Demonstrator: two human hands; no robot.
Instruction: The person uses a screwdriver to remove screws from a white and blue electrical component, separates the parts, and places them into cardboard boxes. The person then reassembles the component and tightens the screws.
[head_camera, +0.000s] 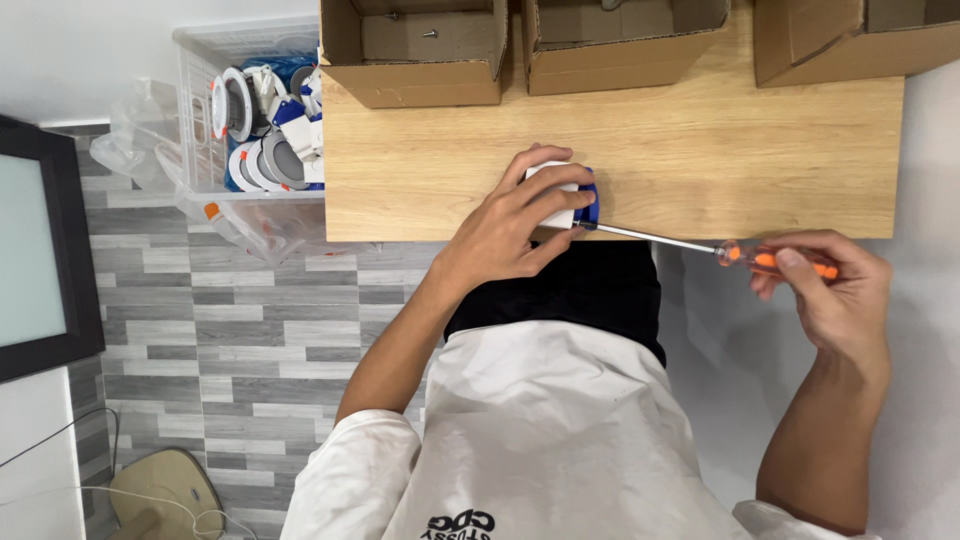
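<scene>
- The left hand (510, 225) grips a white-and-blue part (565, 195) at the wooden table (700, 150) edge.
- The right hand (830, 290) holds an orange-handled screwdriver (700, 245), tip against the part.
- Cardboard boxes (415, 55) line the table's far side; a clear bin (215, 110) of similar parts stands beside it.

The person is wearing a loose white shirt (540, 430) with short sleeves that are ending above the elbows, leaving both forearms bare. Small dark specks are showing across the white cloth, and a black printed marking is sitting at the bottom edge of the view. Black cloth (590, 290) is showing beyond the shirt. The left hand (510, 225) and right hand (835, 290) are wearing no gloves, rings or watch.
</scene>
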